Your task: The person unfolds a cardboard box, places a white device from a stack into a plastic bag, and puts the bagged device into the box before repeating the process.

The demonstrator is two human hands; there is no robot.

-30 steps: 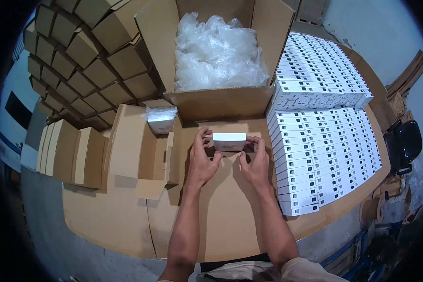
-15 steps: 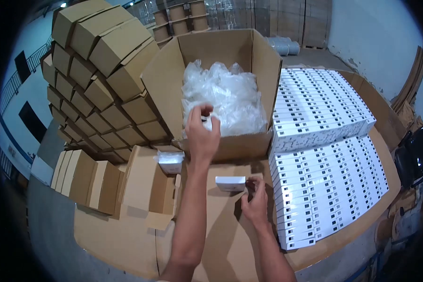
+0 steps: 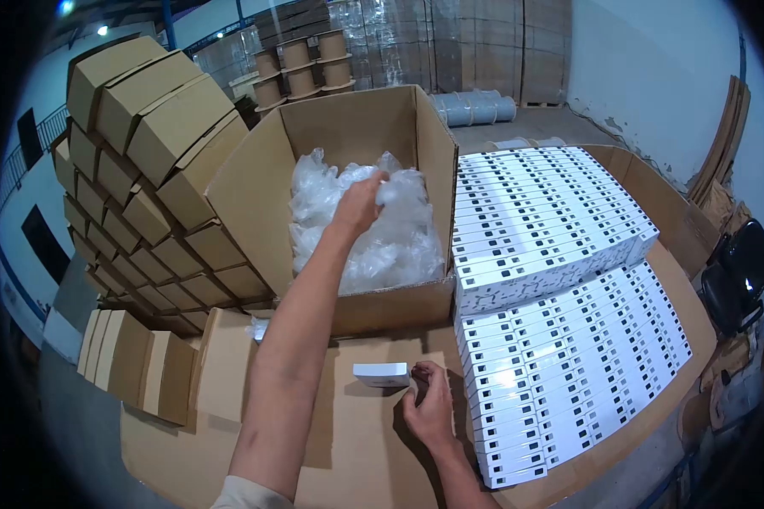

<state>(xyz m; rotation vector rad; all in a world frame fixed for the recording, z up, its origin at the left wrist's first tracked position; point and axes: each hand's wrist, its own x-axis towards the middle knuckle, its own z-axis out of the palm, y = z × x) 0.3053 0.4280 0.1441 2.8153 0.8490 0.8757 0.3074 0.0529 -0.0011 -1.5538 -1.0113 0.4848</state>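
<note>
My left hand reaches into a large open carton and touches the crumpled clear plastic bags there. Its fingers are drawn together at a bag near the middle of the pile; the fingertips are partly hidden by the film. Lower down, over the cardboard surface, my right hand is closed at the right end of a small white box, thumb in front and fingers curled behind. The box has its long top side facing up.
Rows of white boxes are stacked in two steps on the right. Brown cartons pile up at the left, with open carton pieces in front. A black chair stands at the far right, cable spools at the back.
My left hand has gone farther into the large carton, onto the bags. The right hand stays by the white box. The whole view has shifted, with the scene lower and more to the left.
</note>
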